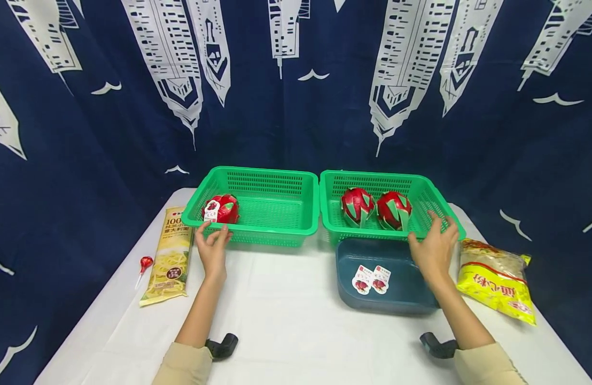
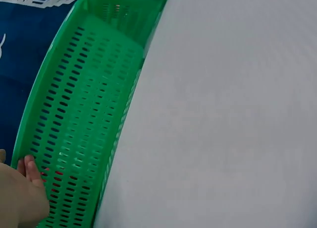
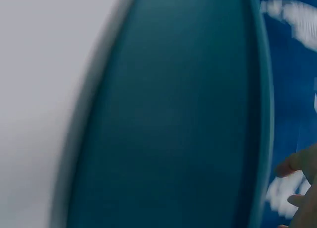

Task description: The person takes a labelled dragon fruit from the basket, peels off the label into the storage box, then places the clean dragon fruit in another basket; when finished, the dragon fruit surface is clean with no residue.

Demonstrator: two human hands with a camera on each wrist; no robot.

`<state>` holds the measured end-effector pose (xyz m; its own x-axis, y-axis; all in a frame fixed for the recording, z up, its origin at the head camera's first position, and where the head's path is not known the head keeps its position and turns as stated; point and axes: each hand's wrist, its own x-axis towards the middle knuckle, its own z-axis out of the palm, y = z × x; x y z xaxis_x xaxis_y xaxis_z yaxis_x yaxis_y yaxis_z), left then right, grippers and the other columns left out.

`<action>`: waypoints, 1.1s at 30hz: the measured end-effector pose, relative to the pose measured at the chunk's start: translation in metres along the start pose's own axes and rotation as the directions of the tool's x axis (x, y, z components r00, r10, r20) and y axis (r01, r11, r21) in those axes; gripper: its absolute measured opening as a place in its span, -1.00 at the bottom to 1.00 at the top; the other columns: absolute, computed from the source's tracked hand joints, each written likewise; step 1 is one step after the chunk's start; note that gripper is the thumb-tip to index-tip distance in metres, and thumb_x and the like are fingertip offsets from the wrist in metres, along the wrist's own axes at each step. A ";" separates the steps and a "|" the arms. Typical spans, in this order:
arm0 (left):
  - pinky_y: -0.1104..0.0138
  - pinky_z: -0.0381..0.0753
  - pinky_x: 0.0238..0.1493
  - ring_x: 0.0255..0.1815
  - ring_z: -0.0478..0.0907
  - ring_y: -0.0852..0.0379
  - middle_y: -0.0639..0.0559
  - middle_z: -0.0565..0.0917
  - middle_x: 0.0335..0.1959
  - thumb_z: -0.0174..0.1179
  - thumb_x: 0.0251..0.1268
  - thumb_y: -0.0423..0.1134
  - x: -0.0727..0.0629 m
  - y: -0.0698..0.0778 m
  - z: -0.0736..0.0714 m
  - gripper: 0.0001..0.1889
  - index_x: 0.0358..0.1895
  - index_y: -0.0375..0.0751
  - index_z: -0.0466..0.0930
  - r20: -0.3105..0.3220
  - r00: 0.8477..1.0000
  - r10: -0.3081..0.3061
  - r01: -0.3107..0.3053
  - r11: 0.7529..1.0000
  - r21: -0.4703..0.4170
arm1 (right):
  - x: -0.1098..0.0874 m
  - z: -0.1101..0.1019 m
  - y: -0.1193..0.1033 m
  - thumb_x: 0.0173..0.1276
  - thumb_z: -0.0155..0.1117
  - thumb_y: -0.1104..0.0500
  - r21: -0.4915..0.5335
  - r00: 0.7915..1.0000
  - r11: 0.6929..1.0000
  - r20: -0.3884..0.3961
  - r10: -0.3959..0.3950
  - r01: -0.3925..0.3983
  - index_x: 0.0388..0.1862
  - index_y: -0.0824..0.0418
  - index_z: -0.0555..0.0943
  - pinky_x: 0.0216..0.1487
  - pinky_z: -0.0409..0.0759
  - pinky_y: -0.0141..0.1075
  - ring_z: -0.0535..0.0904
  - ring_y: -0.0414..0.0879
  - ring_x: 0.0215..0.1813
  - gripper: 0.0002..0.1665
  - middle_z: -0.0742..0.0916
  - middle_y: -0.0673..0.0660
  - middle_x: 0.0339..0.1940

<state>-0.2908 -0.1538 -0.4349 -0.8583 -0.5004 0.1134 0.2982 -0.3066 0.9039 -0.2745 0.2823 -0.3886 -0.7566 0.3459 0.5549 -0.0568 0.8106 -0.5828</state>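
In the head view, a green basket (image 1: 272, 231) on the left holds a red dragon fruit (image 1: 227, 208) with a white picture label (image 1: 211, 210) on it. My left hand (image 1: 213, 251) is at this basket's front rim, fingers slightly bent; in the left wrist view its fingertips (image 2: 30, 168) lie against the basket's wall. A second green basket (image 1: 373, 176) holds two dragon fruits (image 1: 357, 206). My right hand (image 1: 434, 248) hovers with spread fingers by its front right rim, above a dark blue bin (image 1: 397, 299). Two similar labels (image 1: 371, 279) lie in that bin.
Left of the baskets lie a yellow pasta packet (image 1: 170, 256) and a red lollipop (image 1: 145, 263). A yellow bag of macaroni (image 1: 495, 280) lies right of the bin. A blue patterned curtain (image 1: 286, 123) hangs behind the white table (image 1: 286, 310).
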 end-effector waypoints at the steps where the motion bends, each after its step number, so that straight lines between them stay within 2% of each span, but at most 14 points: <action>1: 0.31 0.53 -0.05 -0.33 0.61 0.10 -0.02 0.57 -0.42 0.21 0.21 -0.29 0.000 -0.001 0.001 -0.40 0.26 -0.23 0.14 0.002 1.000 0.012 -0.012 1.000 -0.028 | -0.005 0.006 -0.011 0.09 0.27 0.33 0.036 0.999 0.998 0.005 -0.047 0.046 0.26 0.34 0.32 0.09 0.21 0.19 0.08 0.35 0.27 -0.29 0.20 0.47 0.25; 3: 0.30 0.55 -0.09 -0.36 0.62 0.07 -0.05 0.59 -0.44 0.22 0.20 -0.34 -0.001 -0.001 0.003 -0.43 0.23 -0.31 0.16 0.001 0.999 0.037 -0.037 0.998 -0.054 | -0.017 0.020 -0.035 0.06 0.28 0.36 0.108 0.991 0.987 0.045 -0.125 0.120 0.22 0.32 0.36 0.03 0.29 0.17 0.13 0.34 0.25 -0.32 0.24 0.44 0.23; 5: 0.29 0.57 -0.12 -0.37 0.63 0.03 -0.09 0.60 -0.45 0.21 0.19 -0.39 -0.003 0.002 0.003 -0.44 0.21 -0.37 0.17 -0.007 0.998 0.065 -0.065 0.996 -0.057 | -0.029 0.035 -0.062 0.07 0.26 0.36 0.165 0.974 0.969 0.098 -0.202 0.185 0.20 0.31 0.38 -0.13 0.40 0.11 0.18 0.31 0.22 -0.35 0.28 0.40 0.22; 7: 0.29 0.58 -0.15 -0.38 0.63 0.02 -0.11 0.61 -0.46 0.21 0.18 -0.43 -0.004 0.005 0.004 -0.46 0.19 -0.42 0.19 -0.018 0.996 0.088 -0.089 0.995 -0.051 | -0.039 0.053 -0.089 0.06 0.24 0.38 0.205 0.949 0.942 0.113 -0.293 0.267 0.14 0.29 0.44 -0.26 0.45 0.01 0.24 0.25 0.20 -0.42 0.35 0.35 0.20; 9: 0.28 0.58 -0.15 -0.39 0.63 0.02 -0.12 0.61 -0.46 0.21 0.17 -0.44 -0.005 0.007 0.005 -0.46 0.18 -0.44 0.18 -0.018 0.995 0.101 -0.102 0.994 -0.044 | -0.045 0.072 -0.115 0.05 0.23 0.39 0.222 0.917 0.906 0.094 -0.387 0.360 0.05 0.26 0.51 -0.29 0.46 -0.06 0.33 0.19 0.14 -0.50 0.43 0.29 0.14; 13: 0.26 0.58 -0.14 -0.39 0.64 0.02 -0.13 0.61 -0.44 0.22 0.17 -0.43 -0.003 0.007 0.006 -0.46 0.18 -0.44 0.19 -0.009 0.995 0.103 -0.103 0.994 -0.035 | -0.045 0.114 -0.168 0.03 0.20 0.41 0.259 0.856 0.829 0.016 -0.517 0.496 -0.17 0.21 0.62 -0.11 0.45 -0.09 0.44 0.09 0.02 -0.66 0.56 0.20 -0.03; 16: 0.27 0.58 -0.15 -0.39 0.64 0.02 -0.13 0.61 -0.44 0.22 0.17 -0.42 -0.002 0.006 0.005 -0.46 0.17 -0.42 0.20 -0.006 0.995 0.099 -0.100 0.995 -0.021 | -0.037 0.143 -0.208 0.04 0.19 0.40 0.316 0.849 0.806 -0.001 -0.528 0.501 -0.22 0.19 0.64 -0.08 0.44 -0.13 0.47 0.03 -0.05 -0.71 0.59 0.15 -0.13; 19: 0.28 0.58 -0.16 -0.38 0.64 0.00 -0.15 0.62 -0.43 0.22 0.17 -0.42 -0.003 0.006 0.001 -0.47 0.17 -0.42 0.20 -0.002 0.995 0.102 -0.102 0.995 -0.003 | -0.029 0.168 -0.244 0.08 0.20 0.34 0.370 0.867 0.814 0.044 -0.496 0.447 -0.18 0.16 0.64 -0.14 0.45 -0.19 0.46 -0.01 -0.08 -0.71 0.58 0.12 -0.15; 21: 0.30 0.58 -0.16 -0.35 0.63 -0.07 -0.17 0.62 -0.41 0.22 0.18 -0.42 -0.003 0.005 0.000 -0.47 0.17 -0.42 0.21 0.005 0.994 0.110 -0.110 0.994 0.016 | -0.023 0.184 -0.263 0.13 0.22 0.28 0.395 0.876 0.830 0.111 -0.469 0.394 -0.09 0.15 0.61 -0.17 0.45 -0.20 0.44 -0.02 -0.08 -0.68 0.57 0.12 -0.12; 25: 0.33 0.58 -0.18 -0.31 0.62 -0.14 -0.17 0.63 -0.39 0.25 0.16 -0.36 0.000 -0.001 -0.003 -0.47 0.16 -0.37 0.23 0.007 0.993 0.122 -0.122 0.992 0.039 | -0.017 0.213 -0.289 0.23 0.23 0.01 0.299 0.869 0.897 0.278 -0.409 0.327 0.15 0.07 0.47 -0.17 0.45 -0.23 0.41 -0.02 -0.02 -0.50 0.50 0.13 0.03; 28: 0.32 0.58 -0.18 -0.29 0.61 -0.17 -0.25 0.63 -0.34 0.24 0.17 -0.34 0.001 -0.002 -0.005 -0.46 0.17 -0.36 0.23 0.014 0.993 0.116 -0.117 0.991 0.063 | -0.017 0.232 -0.298 0.21 0.17 -0.23 0.161 0.853 0.933 0.380 -0.359 0.322 0.30 -0.03 0.31 -0.18 0.49 -0.22 0.40 0.01 0.04 -0.29 0.43 0.17 0.14; 30: 0.28 0.58 -0.16 -0.28 0.62 -0.14 -0.30 0.62 -0.30 0.24 0.18 -0.35 0.002 -0.002 -0.006 -0.46 0.19 -0.36 0.22 0.020 0.993 0.118 -0.120 0.989 0.087 | -0.019 0.243 -0.303 0.19 0.15 -0.31 0.136 0.834 0.945 0.443 -0.328 0.299 0.36 -0.06 0.23 -0.20 0.52 -0.18 0.41 0.06 0.06 -0.19 0.39 0.22 0.19; 31: 0.24 0.57 -0.15 -0.28 0.62 -0.14 -0.35 0.61 -0.28 0.23 0.18 -0.36 0.001 -0.001 -0.006 -0.46 0.19 -0.36 0.23 0.018 0.993 0.117 -0.118 0.989 0.093 | -0.020 0.247 -0.304 0.18 0.16 -0.32 0.157 0.820 0.947 0.475 -0.320 0.279 0.38 -0.06 0.20 -0.19 0.53 -0.14 0.42 0.10 0.08 -0.16 0.37 0.26 0.20; 33: 0.18 0.56 -0.12 -0.32 0.63 -0.02 -0.34 0.61 -0.27 0.24 0.18 -0.32 0.003 -0.005 -0.006 -0.46 0.19 -0.33 0.23 0.013 0.992 0.123 -0.124 0.986 0.113 | -0.023 0.256 -0.306 0.18 0.16 -0.31 0.229 0.767 0.948 0.561 -0.313 0.220 0.43 -0.08 0.13 -0.09 0.52 -0.06 0.37 0.18 0.17 -0.11 0.35 0.32 0.25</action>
<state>-0.2925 -0.1587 -0.4410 -0.8203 -0.5240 0.2294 0.3532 -0.1485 0.9237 -0.4065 -0.0944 -0.3750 -0.9275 -0.2534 0.2750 -0.3693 0.7364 -0.5669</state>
